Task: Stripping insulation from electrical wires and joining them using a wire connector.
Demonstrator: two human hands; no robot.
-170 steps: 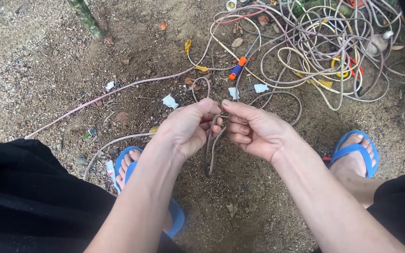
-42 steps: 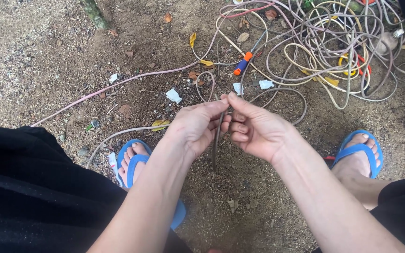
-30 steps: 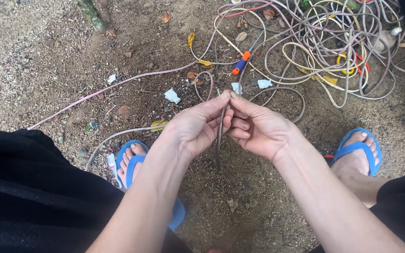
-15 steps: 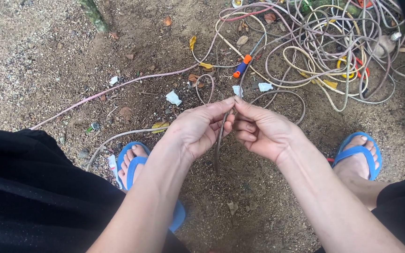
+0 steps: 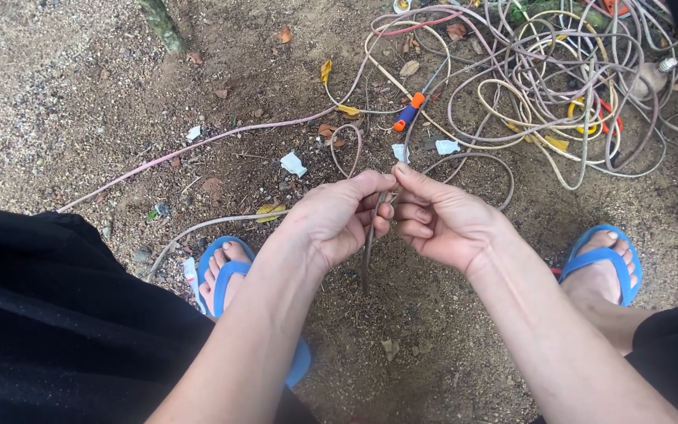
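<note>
My left hand and my right hand meet fingertip to fingertip above the dirt, both pinching a thin grey-brown cable. A doubled length of it hangs down between my palms. The cable runs away from my fingers in a loop toward a big tangle of pale pink, yellow and grey wires at the upper right. How the cable end sits inside my fingers is hidden.
My feet in blue flip-flops rest on sandy ground, one at left and one at right. A long pink wire crosses the dirt. An orange-and-blue tool handle, white scraps and dry leaves lie about.
My hands have stayed together on the cable, with the fingers shifting slightly; the hanging loop is held a little shorter than several seconds ago.
</note>
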